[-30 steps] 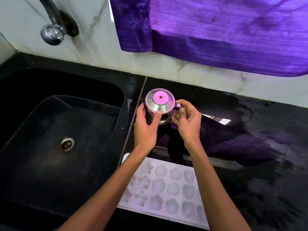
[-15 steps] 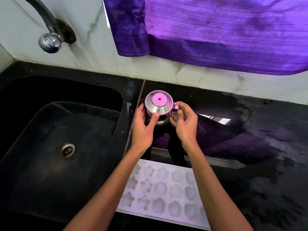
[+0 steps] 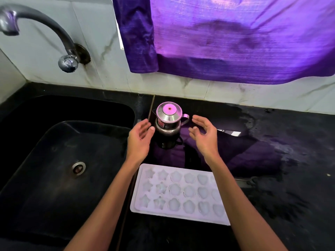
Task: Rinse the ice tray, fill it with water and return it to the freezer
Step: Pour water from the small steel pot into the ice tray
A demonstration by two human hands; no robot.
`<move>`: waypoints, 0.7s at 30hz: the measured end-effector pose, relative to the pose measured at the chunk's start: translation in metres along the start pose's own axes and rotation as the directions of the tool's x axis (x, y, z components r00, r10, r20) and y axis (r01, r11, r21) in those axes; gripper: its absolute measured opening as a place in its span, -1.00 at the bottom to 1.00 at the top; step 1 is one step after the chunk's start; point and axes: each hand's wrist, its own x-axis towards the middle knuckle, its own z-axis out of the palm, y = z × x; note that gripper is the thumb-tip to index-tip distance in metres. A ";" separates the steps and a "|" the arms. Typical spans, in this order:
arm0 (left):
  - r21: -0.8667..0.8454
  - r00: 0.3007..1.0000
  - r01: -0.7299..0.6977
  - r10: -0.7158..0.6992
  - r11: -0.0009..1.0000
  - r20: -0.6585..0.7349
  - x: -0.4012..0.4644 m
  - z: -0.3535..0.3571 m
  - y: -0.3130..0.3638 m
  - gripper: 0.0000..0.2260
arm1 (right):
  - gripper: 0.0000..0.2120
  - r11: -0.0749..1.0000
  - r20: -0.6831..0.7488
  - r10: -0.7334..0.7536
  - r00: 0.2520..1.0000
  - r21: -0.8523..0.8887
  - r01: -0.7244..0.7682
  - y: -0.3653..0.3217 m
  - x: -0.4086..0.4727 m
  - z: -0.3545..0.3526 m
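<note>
White plastic, the ice tray (image 3: 179, 194) lies flat on the black counter (image 3: 290, 178) between the forearms, nearer the body than both hands, its long axis running left to right. Half a second ago both hands gripped the steel jug (image 3: 168, 120); now the left hand (image 3: 140, 140) and right hand (image 3: 204, 136) flank it, released, fingers relaxed. Sink (image 3: 54, 160) lies left of the left hand.

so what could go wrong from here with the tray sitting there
The ice tray lies on the counter close to its front edge, between both forearms, so a drawn-back arm might knock it. If it holds water, lifting it flat could be tricky; I cannot tell how full it is. Both the left hand and right hand are open beside the steel jug, which could get bumped.
</note>
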 end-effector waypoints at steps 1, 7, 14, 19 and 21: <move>0.012 1.000 -0.007 0.007 1.000 0.018 -0.005 -0.005 0.001 -0.62 | -0.67 1.000 0.006 0.000 1.000 0.006 0.000 -0.001 -0.006 -0.004; 0.108 0.996 0.009 -0.018 0.994 0.090 -0.039 -0.038 -0.005 -0.68 | -0.68 1.000 0.048 0.001 0.999 -0.013 0.000 -0.001 -0.050 -0.039; 0.147 0.983 0.120 -0.139 0.982 0.120 -0.076 -0.063 -0.019 -0.69 | -0.69 0.984 -0.031 -0.013 0.999 -0.180 0.008 0.014 -0.097 -0.087; 0.151 0.963 0.197 -0.220 0.969 0.157 -0.100 -0.071 -0.031 -0.68 | -0.70 0.972 -0.150 0.052 0.987 -0.220 -0.084 0.028 -0.126 -0.106; 0.150 0.957 0.221 -0.243 0.964 0.156 -0.106 -0.072 -0.034 -0.68 | -0.71 0.969 -0.171 0.073 0.983 -0.220 -0.110 0.031 -0.135 -0.109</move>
